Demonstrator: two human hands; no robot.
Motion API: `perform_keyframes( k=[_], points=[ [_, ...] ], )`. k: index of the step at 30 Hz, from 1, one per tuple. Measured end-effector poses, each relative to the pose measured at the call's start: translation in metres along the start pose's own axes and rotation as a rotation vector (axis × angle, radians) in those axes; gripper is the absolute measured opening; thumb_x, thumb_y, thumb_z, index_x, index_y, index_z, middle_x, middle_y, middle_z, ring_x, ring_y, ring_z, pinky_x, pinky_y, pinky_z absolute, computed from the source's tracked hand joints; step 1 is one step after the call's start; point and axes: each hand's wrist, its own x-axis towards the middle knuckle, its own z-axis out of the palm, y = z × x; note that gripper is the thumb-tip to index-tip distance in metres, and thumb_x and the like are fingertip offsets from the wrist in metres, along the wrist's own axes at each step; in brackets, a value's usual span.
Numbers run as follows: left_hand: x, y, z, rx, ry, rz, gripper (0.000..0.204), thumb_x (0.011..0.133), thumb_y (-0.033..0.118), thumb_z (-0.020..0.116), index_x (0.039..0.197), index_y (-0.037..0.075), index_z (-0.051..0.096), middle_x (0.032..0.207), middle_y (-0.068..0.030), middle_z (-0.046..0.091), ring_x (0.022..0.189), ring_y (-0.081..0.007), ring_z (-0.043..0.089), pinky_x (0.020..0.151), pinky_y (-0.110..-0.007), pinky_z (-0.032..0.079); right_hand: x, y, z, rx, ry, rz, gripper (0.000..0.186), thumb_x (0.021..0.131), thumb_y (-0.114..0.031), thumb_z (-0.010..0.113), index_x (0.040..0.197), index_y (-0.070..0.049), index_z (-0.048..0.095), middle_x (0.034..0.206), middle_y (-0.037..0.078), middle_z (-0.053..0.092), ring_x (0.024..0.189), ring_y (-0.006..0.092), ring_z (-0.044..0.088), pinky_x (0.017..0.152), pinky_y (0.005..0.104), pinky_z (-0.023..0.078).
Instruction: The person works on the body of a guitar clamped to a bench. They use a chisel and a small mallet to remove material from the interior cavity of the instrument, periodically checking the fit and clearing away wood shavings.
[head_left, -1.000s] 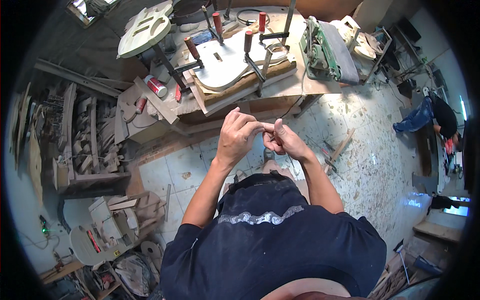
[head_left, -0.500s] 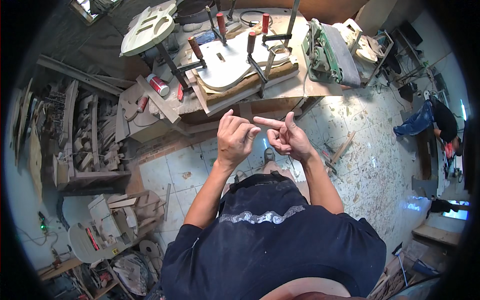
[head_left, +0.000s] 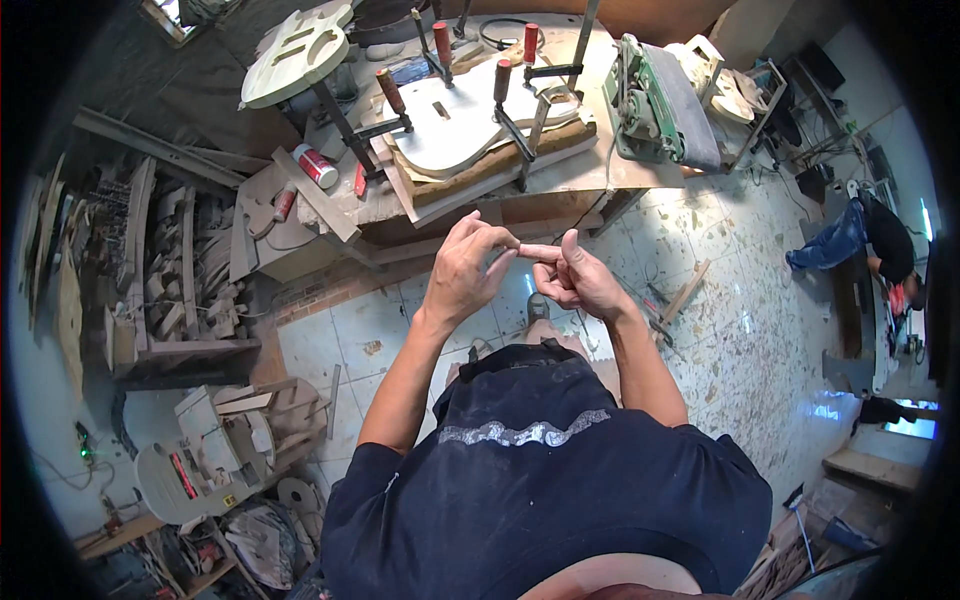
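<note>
My left hand (head_left: 465, 268) has its fingers closed around the tip of my right hand's extended index finger; anything smaller between them is too small to make out. My right hand (head_left: 582, 283) holds its thumb up and apart, with the other fingers curled loosely. Both are in front of the bench, below a pale guitar body (head_left: 443, 148) held by several red-handled bar clamps (head_left: 499, 85) on a thick wooden block (head_left: 448, 203).
A green belt sander (head_left: 649, 100) is on the bench (head_left: 598, 178), another guitar body (head_left: 292, 71) at upper left. Wood offcuts fill a rack (head_left: 186, 296); more lie on a machine (head_left: 200, 499) at lower left. Another person (head_left: 851, 243) bends at right; wood strips (head_left: 686, 293) lie on the floor.
Half a second ago my left fingertips were apart from my right index finger; now they close on it again, as a second ago. My left hand has shifted slightly up and left.
</note>
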Motion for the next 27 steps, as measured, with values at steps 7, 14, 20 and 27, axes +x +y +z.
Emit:
perform_keyframes(
  k=[7,14,20,27],
  points=[
    [-0.002,-0.011,0.007,0.046,-0.049,0.081,0.027,0.075,-0.01,0.07,0.091,0.007,0.056,0.084,-0.0031,0.066,0.083,-0.0227,0.065,0.103,-0.054,0.046,-0.003,-0.006,0.003,-0.09,0.005,0.003,0.092,0.095,-0.074,0.018,0.145,-0.001,0.045,0.065,-0.004,0.044,0.048,0.0003,0.028,0.041,0.0181,0.024],
    [-0.002,-0.007,0.012,0.115,0.079,0.153,0.032,0.07,-0.015,0.066,0.085,0.007,0.049,0.083,-0.0044,0.063,0.079,-0.0251,0.062,0.103,-0.056,0.046,-0.001,-0.004,0.006,0.163,-0.011,-0.005,0.09,0.096,-0.072,0.019,0.144,0.0,0.045,0.066,-0.001,0.046,0.044,0.0008,0.027,0.039,0.0164,0.022],
    [-0.005,-0.009,0.014,0.101,0.1,0.147,0.031,0.07,-0.015,0.064,0.084,0.007,0.046,0.084,-0.0065,0.063,0.081,-0.0261,0.063,0.104,-0.057,0.045,0.005,-0.002,0.004,0.271,0.012,-0.063,0.09,0.097,-0.07,0.019,0.147,0.002,0.039,0.065,0.0,0.047,0.042,0.0006,0.029,0.037,0.016,0.025],
    [-0.014,-0.009,0.016,0.031,0.172,0.03,0.025,0.08,-0.004,0.07,0.096,0.007,0.054,0.083,-0.0056,0.065,0.078,-0.025,0.065,0.103,-0.054,0.046,0.004,-0.002,0.003,0.306,-0.091,-0.077,0.09,0.098,-0.069,0.018,0.147,0.003,0.037,0.065,0.0,0.047,0.041,0.0005,0.029,0.036,0.016,0.026]
  ],
)
